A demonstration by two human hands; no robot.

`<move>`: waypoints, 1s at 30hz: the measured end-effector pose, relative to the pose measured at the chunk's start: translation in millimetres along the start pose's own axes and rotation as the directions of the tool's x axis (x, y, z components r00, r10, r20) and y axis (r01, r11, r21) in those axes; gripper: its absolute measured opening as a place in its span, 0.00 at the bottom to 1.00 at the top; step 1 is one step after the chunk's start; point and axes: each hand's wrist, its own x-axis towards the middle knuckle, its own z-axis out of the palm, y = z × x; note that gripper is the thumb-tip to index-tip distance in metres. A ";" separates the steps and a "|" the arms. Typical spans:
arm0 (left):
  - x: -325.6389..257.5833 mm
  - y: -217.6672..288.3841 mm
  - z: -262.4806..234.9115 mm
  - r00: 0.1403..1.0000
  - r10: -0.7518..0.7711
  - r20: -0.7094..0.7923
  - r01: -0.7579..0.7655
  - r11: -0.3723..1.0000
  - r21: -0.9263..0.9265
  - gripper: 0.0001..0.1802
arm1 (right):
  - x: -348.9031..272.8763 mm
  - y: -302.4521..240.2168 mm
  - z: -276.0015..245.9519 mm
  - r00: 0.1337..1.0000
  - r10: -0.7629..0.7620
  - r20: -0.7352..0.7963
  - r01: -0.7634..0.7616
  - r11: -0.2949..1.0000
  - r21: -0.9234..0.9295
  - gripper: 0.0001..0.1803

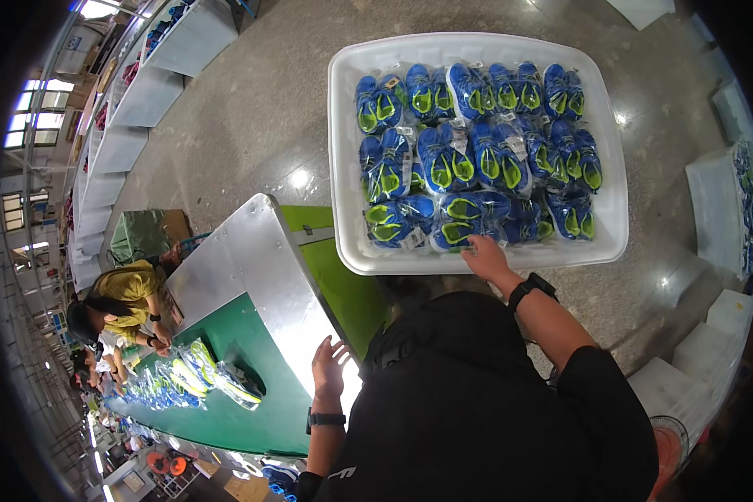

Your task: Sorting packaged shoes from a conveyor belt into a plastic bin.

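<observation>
My right hand (pixel 487 258) reaches over the near rim of a large white plastic bin (pixel 340 167). Its fingers look loosely apart beside a clear-bagged pair of blue sneakers (pixel 468 235) with lime-green linings; whether they touch the bag I cannot tell. Several more such bagged pairs fill the bin in rows, some with white tags. Off to the left, my left hand (pixel 330 368) hovers by the metal edge of the worktable (pixel 297 289), fingers spread and holding nothing. Both wrists wear dark bands.
Bagged shoes (pixel 226 381) lie along the table's green belt (pixel 263 418). A co-worker in a yellow top (pixel 130 289) handles items at its far left side, with others beyond. White bins (pixel 142 100) line the upper left; more white bins (pixel 711 209) stand at right, near a red round object (pixel 669 452).
</observation>
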 end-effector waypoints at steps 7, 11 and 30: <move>-22.0 -12.6 -10.7 0.988 -0.088 -0.130 0.096 0.994 0.059 0.31 | 31.9 -34.9 1.9 0.960 -0.279 -0.018 0.265 0.929 -0.258 0.28; -31.6 -22.8 -32.3 0.991 -0.057 -0.122 0.063 0.997 0.046 0.30 | 49.8 -26.4 20.9 0.909 -0.416 -0.003 0.376 0.826 -0.420 0.28; -99.2 -50.0 -45.8 0.934 -0.123 -0.335 0.145 0.989 0.040 0.29 | 79.4 -31.5 22.1 0.988 -0.081 0.130 0.136 0.856 -0.499 0.21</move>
